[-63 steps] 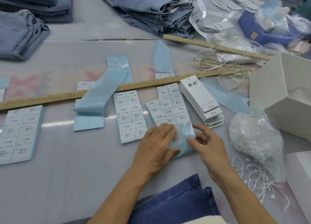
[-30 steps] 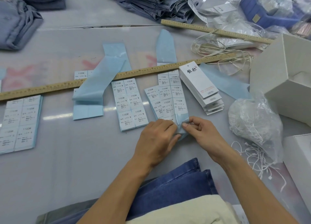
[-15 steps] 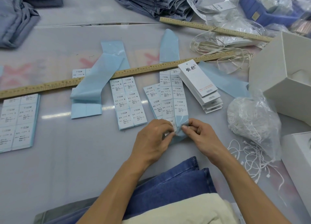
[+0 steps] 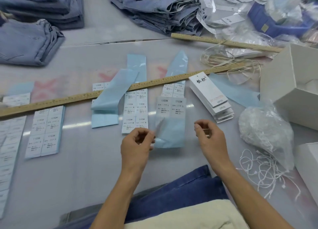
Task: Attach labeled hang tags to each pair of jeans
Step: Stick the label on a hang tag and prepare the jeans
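Label strip (image 4: 170,122) lies on the tabletop (image 4: 77,168) between both hands, long axis running away from the person. Left hand (image 4: 137,144) pinches its near left edge; what exactly is pinched is blurred. Right hand (image 4: 210,137) curled, just beside, contents unclear. Hang tag stack (image 4: 210,96) beyond, nearer the right hand.

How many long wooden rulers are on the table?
2. One long ruler lies slanted across the middle of the table, over the sticker sheets. A second ruler lies farther back on the right, beside the jeans pile, its far end under plastic bags. More could be hidden.
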